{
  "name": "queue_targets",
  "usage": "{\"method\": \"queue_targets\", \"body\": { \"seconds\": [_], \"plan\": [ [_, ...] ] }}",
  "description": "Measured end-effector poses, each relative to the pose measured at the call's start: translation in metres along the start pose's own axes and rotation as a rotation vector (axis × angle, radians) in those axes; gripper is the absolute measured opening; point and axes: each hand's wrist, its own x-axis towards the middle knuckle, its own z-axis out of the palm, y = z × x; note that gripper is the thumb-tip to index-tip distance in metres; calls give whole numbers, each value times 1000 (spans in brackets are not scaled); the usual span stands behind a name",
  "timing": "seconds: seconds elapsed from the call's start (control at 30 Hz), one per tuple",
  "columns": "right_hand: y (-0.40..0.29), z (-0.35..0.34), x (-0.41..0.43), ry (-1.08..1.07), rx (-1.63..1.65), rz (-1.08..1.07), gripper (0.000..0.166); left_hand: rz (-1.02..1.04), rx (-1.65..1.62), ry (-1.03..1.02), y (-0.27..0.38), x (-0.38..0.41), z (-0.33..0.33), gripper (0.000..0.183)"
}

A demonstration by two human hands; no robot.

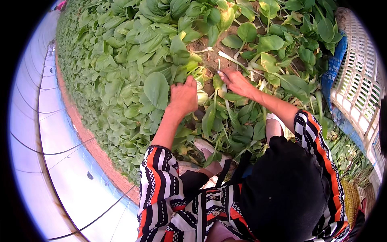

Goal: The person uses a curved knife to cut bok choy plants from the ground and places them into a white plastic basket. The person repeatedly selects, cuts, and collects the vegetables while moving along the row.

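My left hand (pixel 183 95) is closed on a leafy green plant, probably bok choy, at the edge of the standing crop. Pale, rounded stem bases (pixel 202 96) show beside its fingers, and yellowish stalks (pixel 195 69) lie just beyond them. My right hand (pixel 237 81) is a short way to the right, over cut leaves. It grips a small tool (pixel 218 72) of which only a metal end shows; the rest is hidden in the fist. Bare soil (pixel 208 57) with a white cut stalk (pixel 231 58) lies beyond both hands.
Dense leafy greens (pixel 115 75) fill the left side. Loose leaves (pixel 239 133) lie around my shoes (pixel 208 148). At right stands a white plastic crate (pixel 352 87) with a blue printed sheet (pixel 332 71) against it. Greenhouse film (pixel 69 157) with dark ribs is at far left.
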Motion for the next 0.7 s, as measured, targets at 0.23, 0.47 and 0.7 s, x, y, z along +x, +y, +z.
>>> {"method": "queue_targets", "body": {
  "seconds": [0.23, 0.47, 0.7],
  "plan": [
    [-8, 14, -5, 10, 16, 76, 19, 19, -29, -72, 6, 0, -5, 54],
    [-2, 32, -11, 10, -122, 36, 16, -11, -63, -18, 5, -3, 5, 55],
    [-7, 15, -6, 44, 1, 191, 19, 33, -306, 99, -13, -25, -9, 74]
  ]
}}
